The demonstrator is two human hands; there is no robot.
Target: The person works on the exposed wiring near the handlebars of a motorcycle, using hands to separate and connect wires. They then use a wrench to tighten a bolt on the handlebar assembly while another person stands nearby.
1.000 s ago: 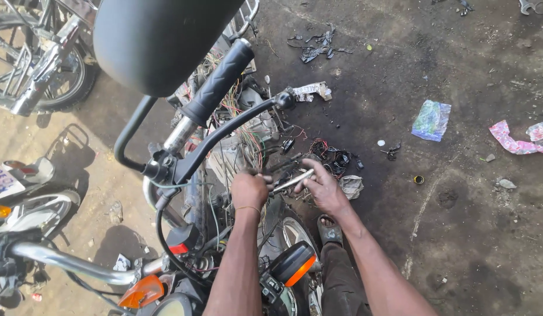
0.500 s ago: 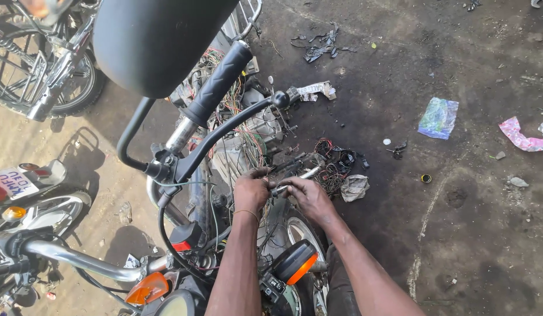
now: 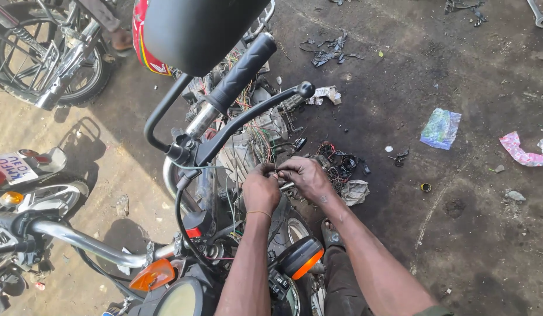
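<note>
Both hands were brought together low beside the motorcycle's front, the left hand (image 3: 261, 190) curled shut and the right hand (image 3: 306, 177) pinched on a slim metal tool (image 3: 287, 186), held between them just below the loose bundle of coloured wires (image 3: 257, 131), seemingly so that both could steady it. The handlebar grip (image 3: 241, 73) and brake lever (image 3: 254, 114) were seen above them. The work was done on dark, oil-stained ground (image 3: 458, 234) strewn with scraps, with another motorcycle wheel (image 3: 66, 76) at the upper left corner.
</note>
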